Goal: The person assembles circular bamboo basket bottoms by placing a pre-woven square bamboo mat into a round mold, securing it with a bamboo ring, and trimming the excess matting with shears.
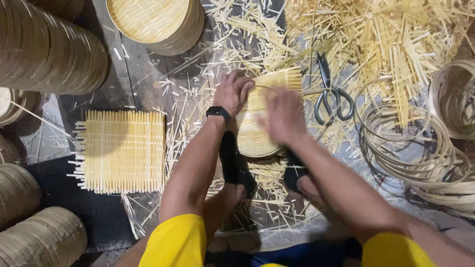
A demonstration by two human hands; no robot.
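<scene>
**A:** Head view. What are the hands doing?

**B:** Both work on a round woven bamboo tray (255,131) held on edge between the knees. The left hand (231,94) is closed, gripping the tray's upper left rim, fingers curled over the edge. The right hand (283,116) is motion-blurred, laid over the tray's front face; whether it is flat or gripping cannot be told.

**A:** How is this step best done?

**B:** In my judgement, by keeping the left grip firm on the rim so the tray cannot turn, and pressing evenly with the right so the projecting strip ends (visible at the tray's upper right) are not snapped.

**A:** And what lies round the tray?

**B:** The scissors (330,96) lie just right of the tray, near the right hand but apart from it. The square woven mat (121,151) lies well left of the tray. Loose bamboo hoops (403,141) are farther right of it, beyond the scissors; a stack of finished trays (158,22) sits above and left of it.
</scene>
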